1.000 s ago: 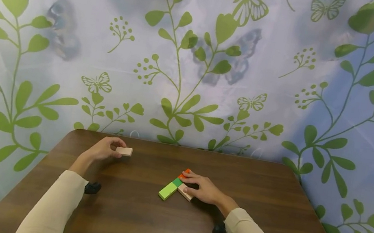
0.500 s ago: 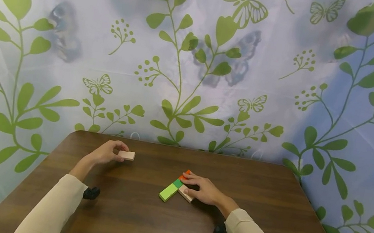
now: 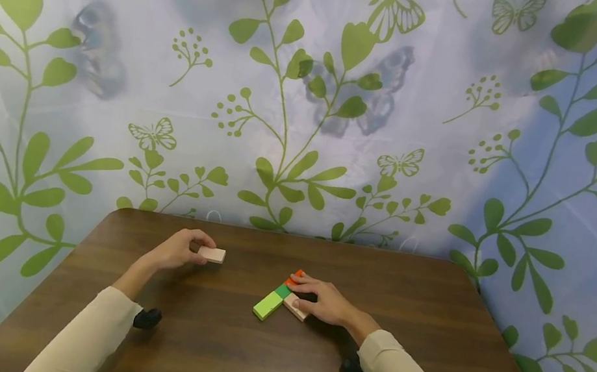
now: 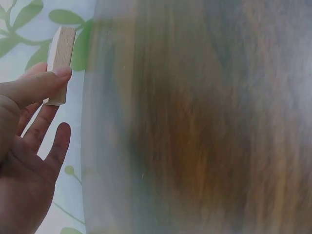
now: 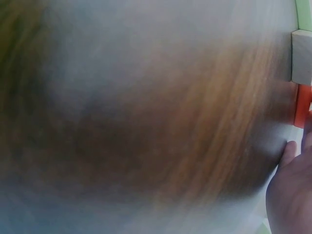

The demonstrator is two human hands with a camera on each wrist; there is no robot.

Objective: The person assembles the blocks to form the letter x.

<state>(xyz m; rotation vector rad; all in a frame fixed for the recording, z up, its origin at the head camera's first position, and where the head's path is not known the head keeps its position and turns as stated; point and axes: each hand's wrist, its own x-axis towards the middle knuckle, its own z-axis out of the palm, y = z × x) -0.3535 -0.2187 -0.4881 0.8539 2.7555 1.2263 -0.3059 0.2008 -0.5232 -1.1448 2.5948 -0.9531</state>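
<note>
At the table's far left, my left hand pinches a plain wooden block between thumb and fingers. In the left wrist view the thumb lies across this wooden block, and the lower fingers are spread. Right of centre, my right hand rests over a group of blocks, its fingers reaching onto an orange block and its thumb by a second plain wooden block. A green block and a lime block continue the line from the orange one. My hand hides part of the group.
The blocks lie on a dark brown wooden table. A curtain printed with leaves and butterflies hangs behind its far edge. Black wrist devices show below both sleeves, the left device close over the tabletop.
My left hand has moved a little right and slightly nearer, carrying the wooden block towards the group. The right hand and the blocks by it have stayed in place.
</note>
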